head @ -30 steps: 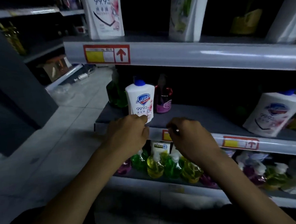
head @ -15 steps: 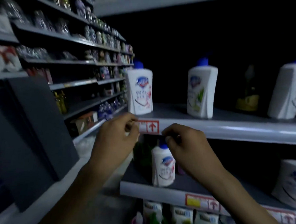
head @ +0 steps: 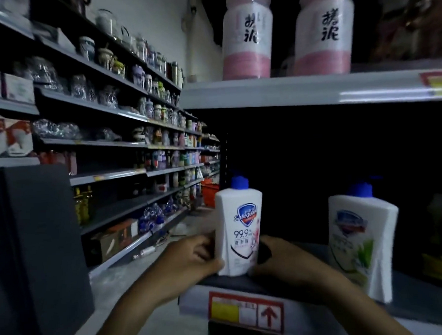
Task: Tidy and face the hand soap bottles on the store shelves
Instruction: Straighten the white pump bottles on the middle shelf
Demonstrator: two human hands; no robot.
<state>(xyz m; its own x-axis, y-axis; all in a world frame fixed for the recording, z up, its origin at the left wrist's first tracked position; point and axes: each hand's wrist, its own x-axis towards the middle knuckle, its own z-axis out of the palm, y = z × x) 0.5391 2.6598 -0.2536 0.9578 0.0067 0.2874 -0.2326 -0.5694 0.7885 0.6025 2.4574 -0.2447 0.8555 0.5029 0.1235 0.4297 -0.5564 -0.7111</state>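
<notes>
Dim store aisle, w/ long stocked shelves [head: 109, 109] running off to the left and an orange basket [head: 209, 193] far down it. Straight ahead is a dark shelf bay. A grey shelf [head: 196, 300] has a red-and-yellow price tag [head: 245, 312] on its front lip, and an upper shelf [head: 287, 92] carries two pink-banded jars [head: 246, 38].

Step in hand, by my read: facing one soap bottle [head: 239, 227]. It stands upright near the shelf's left front corner, btwn both hands. Left hand [head: 191, 261] holds its left side low down, fingers curled on it. Right hand [head: 284, 264] wraps the right side near the base, fingertips lost in shadow behind. So the grip is clamped on the bottle from both sides, not loose.

Bottle is white, flat-sided, blue cap, w/ a shield logo, "99.9" print and a pink flower motif. Label looks about square to the aisle already, base flat on the shelf, just back from the lip.

Next move prob a small nudge fwd to line it w/ the edge if needed, then let go w/o twisting it. After that comes the second bottle [head: 359, 242] to the right, well apart. It's white, blue cap, green leaf print, turned at an angle and seemingly tilted (may be lens blur, can't be sure). It'd need turning label-out & sliding into line.
</notes>
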